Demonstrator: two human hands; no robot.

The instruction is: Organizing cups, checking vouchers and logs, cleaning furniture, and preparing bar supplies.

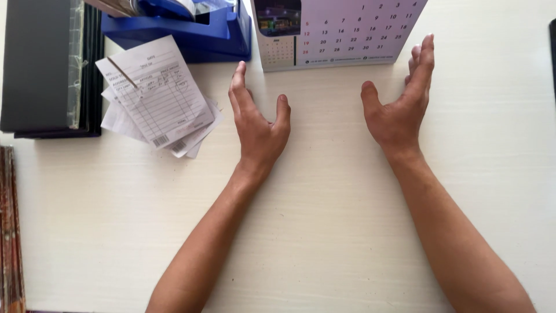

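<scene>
My left hand (258,124) and my right hand (399,101) rest on edge on the pale tabletop (324,232), palms facing each other, fingers stretched forward and thumbs apart. Neither holds anything. A desk calendar (336,32) stands just beyond the fingertips, between the two hands. My right fingertips reach close to its lower right corner; my left fingertips stop short of its lower left corner.
A small stack of paper receipt slips (156,98) lies left of my left hand. Behind it sits a blue desk organiser (185,29). Dark folders (43,66) lie at the far left, and a reddish-brown strip (10,232) runs along the left edge.
</scene>
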